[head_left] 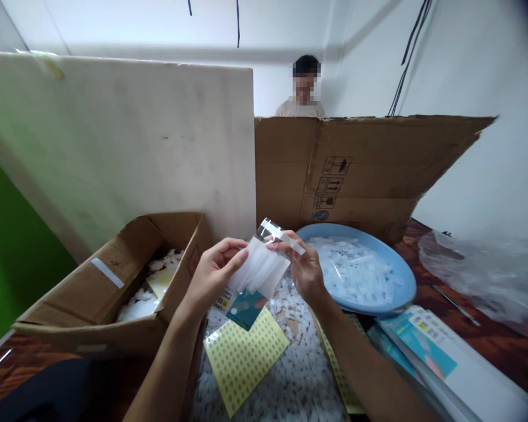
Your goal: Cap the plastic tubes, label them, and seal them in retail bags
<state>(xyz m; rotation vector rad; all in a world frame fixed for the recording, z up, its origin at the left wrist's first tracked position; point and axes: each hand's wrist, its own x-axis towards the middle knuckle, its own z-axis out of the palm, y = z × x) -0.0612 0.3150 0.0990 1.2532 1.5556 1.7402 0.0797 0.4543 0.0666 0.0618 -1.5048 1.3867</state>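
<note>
A clear packet [257, 275] with white strips inside and a teal printed lower part is held up at the centre. My left hand [217, 269] pinches its left edge between thumb and fingers. At the packet's upper right, by the clear flap with a white band, my right hand [305, 264] has its fingers closed on it. Below lies a yellow sheet of small round stickers [246, 357], on a heap of small white pieces [303, 375]. Part of a second yellow sheet [341, 363] shows beside my right forearm.
An open cardboard box [92, 281] stands at left. A blue basin [405, 284] of white strips sits at right, near printed packets [449, 351], a thin metal tool [457, 306] and clear plastic [488, 281]. Behind a cardboard panel [369, 170] is a person [301, 108].
</note>
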